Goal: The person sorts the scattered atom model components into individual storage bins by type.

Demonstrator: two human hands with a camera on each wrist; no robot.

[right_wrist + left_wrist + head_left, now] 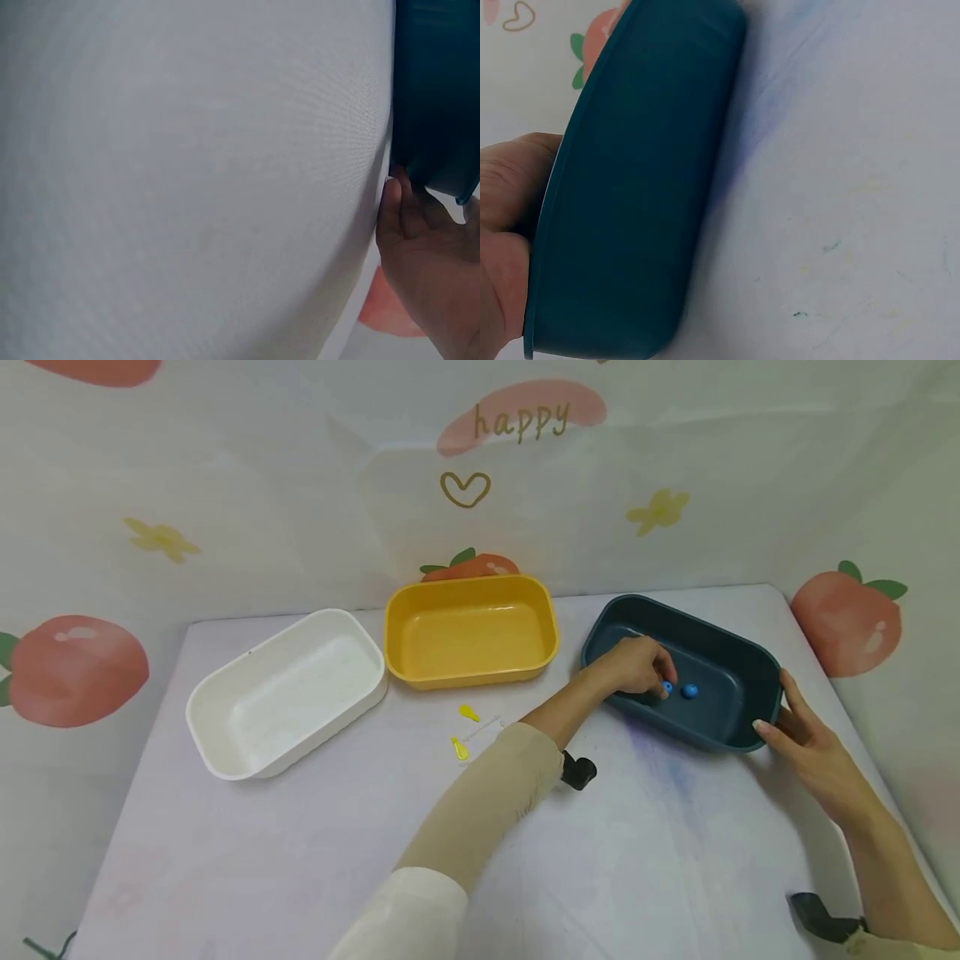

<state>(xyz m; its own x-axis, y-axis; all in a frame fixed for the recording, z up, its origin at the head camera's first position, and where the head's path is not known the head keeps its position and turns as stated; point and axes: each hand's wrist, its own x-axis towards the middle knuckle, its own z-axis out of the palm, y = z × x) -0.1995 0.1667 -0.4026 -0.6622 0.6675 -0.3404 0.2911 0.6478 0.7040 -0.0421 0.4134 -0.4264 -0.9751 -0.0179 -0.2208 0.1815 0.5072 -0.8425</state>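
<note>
A dark blue basin (720, 647) stands at the right of the table. My left hand (637, 667) reaches over its near left rim, fingers bent downward, and pinches a small blue bead (667, 687) low in the basin. Just right of the fingertips lies a second round blue bead (691, 691). At the basin's right end my right hand (813, 752) grips the wall, thumb at the near rim and fingers around the outside; in the right wrist view its fingers touch the basin's underside (435, 97). The left wrist view has the left hand (506, 202) partly behind the basin wall (630, 180).
A yellow basin (472, 678) stands at the back middle, with a white basin (285, 693) to its left. Two small yellow pieces (460, 748) lie before the yellow basin, beside a thin clear item (483, 729). A patterned cloth (300, 527) hangs behind the table.
</note>
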